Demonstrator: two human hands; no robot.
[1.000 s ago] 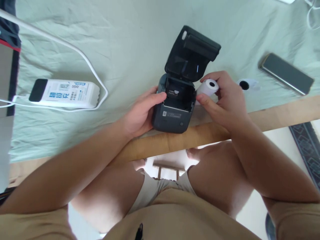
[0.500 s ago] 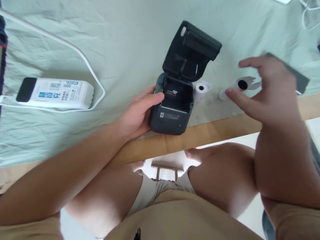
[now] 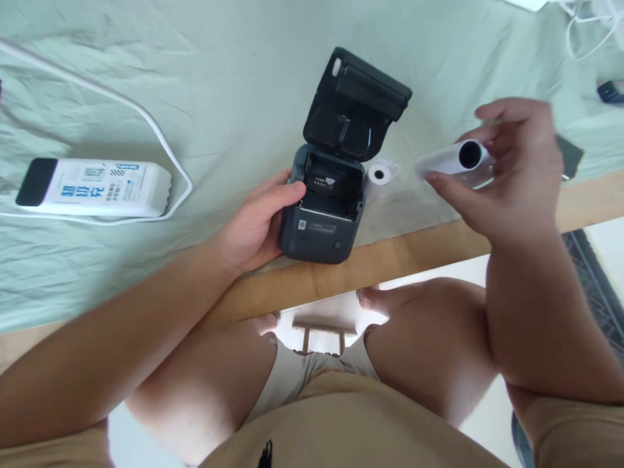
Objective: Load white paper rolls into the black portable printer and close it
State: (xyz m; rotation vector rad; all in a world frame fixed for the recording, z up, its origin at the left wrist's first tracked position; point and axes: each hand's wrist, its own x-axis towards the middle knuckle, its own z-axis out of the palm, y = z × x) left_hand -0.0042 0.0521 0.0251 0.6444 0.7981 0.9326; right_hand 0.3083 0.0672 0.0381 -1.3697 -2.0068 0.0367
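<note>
My left hand (image 3: 266,218) is closed around the left side of a dark label printer (image 3: 316,237), thumb on its rim. The printer's lid (image 3: 358,104) stands flipped up, baring a hollow bay with a small white mark inside. A paper roll (image 3: 439,162) with a dark round core is in my right hand (image 3: 521,172), tilted above the cloth, thumb on its near side and fingers behind. Some of those fingers are hidden or blurred. Right beside the printer stands a second, smaller paper roll (image 3: 379,177), partly hidden by the printer, its loose paper end sticking out.
On the left lies a white power strip (image 3: 112,188) with a black end, its white cable (image 3: 146,117) looping around it. A dark flat object (image 3: 569,157) lies behind my right hand. White cords (image 3: 592,36) are at the top right. The table's wooden edge (image 3: 409,257) runs close to me.
My right hand has closed on the paper roll and lifted it off the cloth, tilting its core toward me. My left hand still holds the printer. The whole view has shifted slightly.
</note>
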